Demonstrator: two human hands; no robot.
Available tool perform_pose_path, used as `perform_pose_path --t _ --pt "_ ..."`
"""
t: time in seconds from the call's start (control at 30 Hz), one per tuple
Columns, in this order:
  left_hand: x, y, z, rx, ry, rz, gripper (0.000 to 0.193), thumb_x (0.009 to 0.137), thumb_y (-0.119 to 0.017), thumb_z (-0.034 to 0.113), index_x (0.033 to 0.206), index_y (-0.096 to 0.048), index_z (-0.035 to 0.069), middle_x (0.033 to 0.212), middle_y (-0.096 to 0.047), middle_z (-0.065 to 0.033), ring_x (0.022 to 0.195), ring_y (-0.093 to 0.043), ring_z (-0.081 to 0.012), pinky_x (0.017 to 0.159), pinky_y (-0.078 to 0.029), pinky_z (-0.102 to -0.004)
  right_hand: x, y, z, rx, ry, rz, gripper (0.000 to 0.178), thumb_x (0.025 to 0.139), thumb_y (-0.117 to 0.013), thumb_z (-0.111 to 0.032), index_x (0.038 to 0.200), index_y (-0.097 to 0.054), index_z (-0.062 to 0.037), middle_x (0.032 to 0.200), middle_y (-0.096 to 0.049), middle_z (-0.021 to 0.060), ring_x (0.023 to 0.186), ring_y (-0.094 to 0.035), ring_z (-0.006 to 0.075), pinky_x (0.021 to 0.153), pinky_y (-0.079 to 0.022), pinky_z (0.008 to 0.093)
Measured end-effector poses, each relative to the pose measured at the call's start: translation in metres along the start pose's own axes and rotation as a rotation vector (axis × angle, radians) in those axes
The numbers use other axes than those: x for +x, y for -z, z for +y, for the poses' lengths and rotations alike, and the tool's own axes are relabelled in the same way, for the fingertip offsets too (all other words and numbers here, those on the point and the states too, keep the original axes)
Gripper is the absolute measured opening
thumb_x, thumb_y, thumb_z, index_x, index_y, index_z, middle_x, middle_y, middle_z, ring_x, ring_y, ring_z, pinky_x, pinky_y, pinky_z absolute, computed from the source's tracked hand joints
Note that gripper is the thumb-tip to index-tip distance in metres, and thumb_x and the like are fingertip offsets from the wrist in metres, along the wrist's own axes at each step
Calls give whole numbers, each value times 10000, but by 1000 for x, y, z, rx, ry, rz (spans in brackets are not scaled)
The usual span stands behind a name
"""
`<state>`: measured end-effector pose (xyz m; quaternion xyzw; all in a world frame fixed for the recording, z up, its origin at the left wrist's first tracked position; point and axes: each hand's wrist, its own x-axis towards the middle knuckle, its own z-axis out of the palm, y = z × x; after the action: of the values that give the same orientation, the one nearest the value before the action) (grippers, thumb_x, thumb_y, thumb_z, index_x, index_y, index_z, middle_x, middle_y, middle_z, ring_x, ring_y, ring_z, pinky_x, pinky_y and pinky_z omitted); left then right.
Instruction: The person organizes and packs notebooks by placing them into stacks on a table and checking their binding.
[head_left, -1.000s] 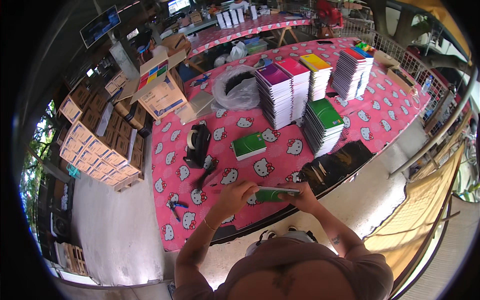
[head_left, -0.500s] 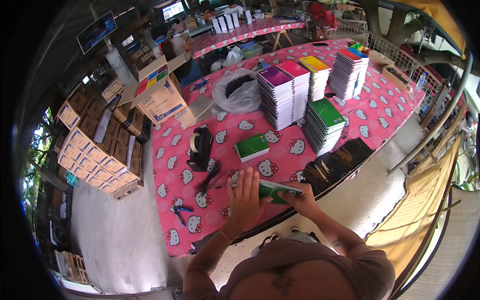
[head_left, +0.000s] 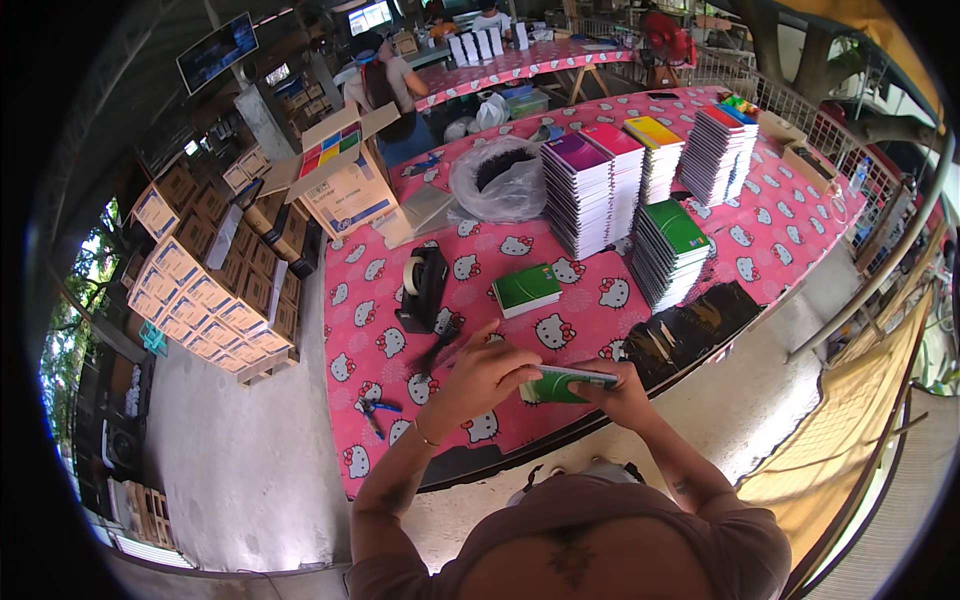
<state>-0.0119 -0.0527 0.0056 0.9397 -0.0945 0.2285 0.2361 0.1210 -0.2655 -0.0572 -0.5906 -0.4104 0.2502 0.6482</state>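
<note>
Over the near edge of the pink cartoon-cat tablecloth (head_left: 760,240), the left hand (head_left: 480,378) and right hand (head_left: 618,395) both gripped a thin green-covered notebook (head_left: 560,384), seemingly mid-handling and next needing a steady grip, while another flat green notebook (head_left: 527,289) and the black tape dispenser (head_left: 423,288) lay beyond.

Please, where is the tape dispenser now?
The tape dispenser stands on the pink table, left of the small green notebooks and beyond the left hand.
</note>
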Motion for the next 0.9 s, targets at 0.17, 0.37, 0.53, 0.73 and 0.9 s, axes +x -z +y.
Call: perform_pose_path --t 0.17,0.37,0.53,0.73,0.9 --pt "1 7 4 14 39 -78 196 867 -726 215 1033 -699 116 781 -659 -55 774 -652 -217 1087 -380 -472 -1 0 -11 7 -33 -25 231 861 -709 24 1091 -702 32 960 -712 66 817 -644 89 721 -529 244" --pt "5 0 9 14 -18 93 212 896 -689 288 1017 -686 114 797 -656 -40 759 -651 -241 1072 -390 -485 2 -3 -6 17 -37 -32 236 863 -703 31 1098 -697 33 953 -711 54 824 -636 81 733 -524 239" --pt "0 10 3 -77 118 -97 206 851 -748 249 1004 -698 121 822 -654 -39 797 -650 -222 1102 -355 -494 4 -5 -4 15 4 -39 256 863 -698 21 1119 -703 7 950 -720 56 816 -635 72 718 -517 239" --pt "0 9 -5 -119 102 -98 224 826 -772 261 985 -701 121 830 -670 -52 788 -653 -216 1112 -346 -489 5 -4 1 25 -9 -55 257 860 -708 14 1117 -701 9 959 -717 62 822 -641 78 725 -522 240" --pt "4 12 0 80 80 -123 336 891 -680 360 1117 -659 111 1018 -688 -87 975 -658 -249 1144 -249 -556 6 -5 -2 37 -25 -15 249 864 -708 7 1113 -695 18 961 -713 64 825 -637 77 727 -523 241"
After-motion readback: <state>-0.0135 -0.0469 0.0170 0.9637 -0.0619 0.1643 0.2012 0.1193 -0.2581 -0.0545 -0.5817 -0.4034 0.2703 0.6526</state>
